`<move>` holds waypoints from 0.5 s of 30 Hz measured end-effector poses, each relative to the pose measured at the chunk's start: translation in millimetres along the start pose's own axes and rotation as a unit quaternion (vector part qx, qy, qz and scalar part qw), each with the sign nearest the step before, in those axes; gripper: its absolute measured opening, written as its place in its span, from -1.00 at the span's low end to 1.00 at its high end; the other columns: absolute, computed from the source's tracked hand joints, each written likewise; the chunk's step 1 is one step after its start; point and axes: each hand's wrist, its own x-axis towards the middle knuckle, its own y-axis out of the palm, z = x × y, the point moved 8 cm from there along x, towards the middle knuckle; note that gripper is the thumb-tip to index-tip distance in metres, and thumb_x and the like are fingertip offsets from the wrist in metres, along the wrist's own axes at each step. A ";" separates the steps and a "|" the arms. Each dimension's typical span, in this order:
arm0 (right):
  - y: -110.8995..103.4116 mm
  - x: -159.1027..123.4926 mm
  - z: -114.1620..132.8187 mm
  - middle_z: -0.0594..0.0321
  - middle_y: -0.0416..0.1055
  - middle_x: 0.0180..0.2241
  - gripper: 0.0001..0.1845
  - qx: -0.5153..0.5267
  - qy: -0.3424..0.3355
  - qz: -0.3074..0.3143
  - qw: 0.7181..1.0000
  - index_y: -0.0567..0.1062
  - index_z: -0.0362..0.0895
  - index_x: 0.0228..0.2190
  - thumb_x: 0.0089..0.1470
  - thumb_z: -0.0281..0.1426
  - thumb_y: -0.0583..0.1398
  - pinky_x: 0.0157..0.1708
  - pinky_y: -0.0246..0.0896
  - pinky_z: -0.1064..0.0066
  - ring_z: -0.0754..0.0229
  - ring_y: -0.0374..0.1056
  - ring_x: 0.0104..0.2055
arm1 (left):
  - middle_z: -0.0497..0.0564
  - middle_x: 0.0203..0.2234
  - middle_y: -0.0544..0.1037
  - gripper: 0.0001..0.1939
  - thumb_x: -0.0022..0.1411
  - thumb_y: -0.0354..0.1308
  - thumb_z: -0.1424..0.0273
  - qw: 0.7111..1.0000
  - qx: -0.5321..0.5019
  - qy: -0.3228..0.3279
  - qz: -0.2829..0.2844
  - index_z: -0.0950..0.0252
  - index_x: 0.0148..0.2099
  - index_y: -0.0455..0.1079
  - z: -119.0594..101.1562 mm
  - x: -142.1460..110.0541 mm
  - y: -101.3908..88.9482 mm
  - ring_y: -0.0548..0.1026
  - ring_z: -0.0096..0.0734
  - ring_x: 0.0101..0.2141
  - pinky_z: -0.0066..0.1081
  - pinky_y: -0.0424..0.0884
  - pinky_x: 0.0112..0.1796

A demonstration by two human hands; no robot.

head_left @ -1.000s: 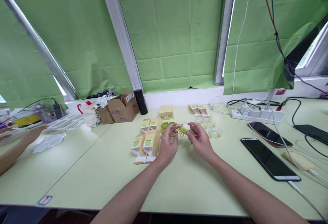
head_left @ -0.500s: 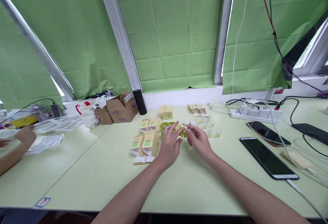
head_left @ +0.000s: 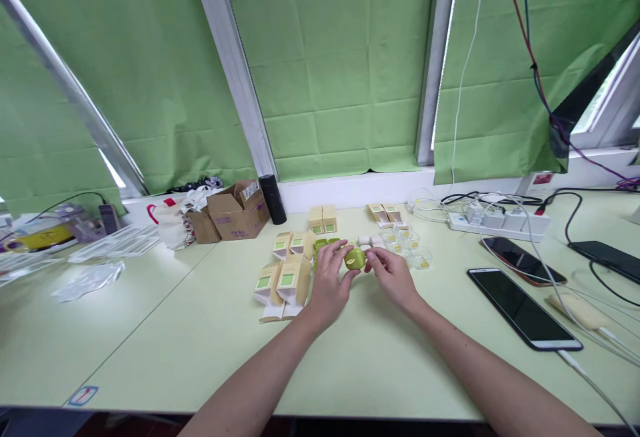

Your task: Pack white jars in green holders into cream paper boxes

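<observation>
A small rounded green case (head_left: 355, 258) with a pale mark on its face is held up between my two hands. My left hand (head_left: 331, 287) grips it from the left, fingers over the top and thumb below. At its right edge, my right hand (head_left: 394, 278) has thumb and forefinger pinched together. More green pieces (head_left: 320, 244) lie behind my left hand, partly hidden. Small white blocks (head_left: 376, 241) sit just beyond the case. Clear plastic shells (head_left: 420, 258) with yellow spots lie to the right of them. Open cardboard packets (head_left: 294, 278) stand left of my left hand.
Smaller packets (head_left: 323, 219) stand near the wall, beside a black cylinder (head_left: 273, 198) and a brown carton (head_left: 239, 214). At right lie a white phone (head_left: 525, 307), a darker phone (head_left: 524, 260), cables and a power strip (head_left: 500, 222). Plastic sleeves (head_left: 90, 280) are at left.
The green case has turned so its marked face shows; the yellow loop below it is no longer visible. Another person's arms at the far left have gone out of view.
</observation>
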 end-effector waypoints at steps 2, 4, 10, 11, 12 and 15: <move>-11.9 0.3 7.4 0.19 0.59 -0.39 -0.71 -0.192 -0.015 -0.031 0.981 0.60 -0.05 -0.23 0.33 -0.20 0.13 -0.34 0.12 0.32 0.06 0.44 -0.33 | 0.15 0.20 0.38 -0.54 0.38 0.27 0.39 0.999 -0.022 -0.030 -0.013 0.08 0.28 0.40 5.5 -0.7 -0.6 0.34 -0.03 0.24 0.03 0.35 0.24; -19.6 2.0 13.9 0.10 0.61 -0.34 -0.78 -0.364 -0.032 -0.037 0.930 0.60 -0.09 -0.32 0.28 -0.32 0.16 -0.28 0.07 0.28 -0.02 0.46 -0.19 | 0.14 0.15 0.37 -0.56 0.37 0.28 0.38 0.997 -0.047 -0.062 -0.023 0.07 0.26 0.43 11.5 -1.3 -0.4 0.36 -0.05 0.22 0.00 0.36 0.23; -42.0 13.8 6.2 -0.12 0.64 -0.30 -0.78 -0.564 -0.007 0.006 0.826 0.63 -0.20 -0.36 0.22 -0.36 0.22 -0.15 0.00 0.14 -0.12 0.46 -0.14 | 0.14 0.08 0.41 -0.63 0.39 0.26 0.25 0.973 -0.164 -0.158 -0.032 0.14 0.21 0.48 30.8 -0.8 5.2 0.44 -0.14 0.09 -0.15 0.42 0.13; -46.0 15.3 3.5 -0.12 0.64 -0.30 -0.79 -0.573 0.004 0.011 0.819 0.64 -0.20 -0.37 0.21 -0.36 0.23 -0.14 -0.01 0.14 -0.13 0.46 -0.14 | 0.15 0.08 0.41 -0.64 0.40 0.25 0.22 0.967 -0.188 -0.168 -0.032 0.17 0.18 0.50 33.4 -0.2 6.8 0.45 -0.15 0.09 -0.18 0.43 0.12; -48.9 16.4 0.5 -0.13 0.64 -0.31 -0.81 -0.581 0.015 0.020 0.814 0.65 -0.20 -0.38 0.18 -0.38 0.25 -0.13 -0.02 0.13 -0.13 0.46 -0.14 | 0.15 0.07 0.42 -0.65 0.40 0.23 0.18 0.961 -0.210 -0.176 -0.034 0.21 0.14 0.51 35.6 0.6 8.3 0.45 -0.15 0.10 -0.20 0.43 0.11; -51.1 17.6 -5.7 -0.14 0.64 -0.31 -0.88 -0.591 0.030 0.049 0.804 0.65 -0.20 -0.41 0.08 -0.48 0.27 -0.12 -0.06 0.13 -0.12 0.46 -0.13 | 0.16 0.03 0.46 -0.59 0.38 0.23 0.04 0.948 -0.249 -0.195 -0.041 0.26 0.02 0.53 41.3 2.6 11.0 0.45 -0.13 0.10 -0.24 0.44 0.08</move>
